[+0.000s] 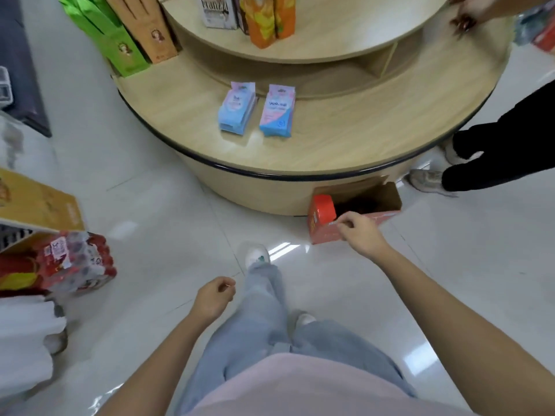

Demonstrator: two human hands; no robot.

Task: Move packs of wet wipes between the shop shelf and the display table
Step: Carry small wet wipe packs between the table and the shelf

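While neither hand is gripping anything, the left hand [214,298] is hanging low over the floor with its fingers loosely curled and empty. The right hand [360,232] is hovering further forward, its fingers likewise curled in on nothing. It is showing in front of an open red carton [322,232] that is sitting on the floor against the table's base.

Well apart from both hands, one pack of wet wipes [237,111] is lying flat on the lower tier of the round display table [345,145], near the front edge. A second pack [277,112] is lying just beside it on the right, with a narrow gap between them. Both are showing as soft oblong pouches, pink at the far end and pale blue at the near end, their print too blurred to read.

Green and tan bags [120,40] are standing at the left of that tier, and orange cartons [270,19] are standing on the upper one. Another person [495,145] in dark trousers is standing at the table's right side. Shrink-wrapped red bottles [75,262] are lying on the floor at the left.
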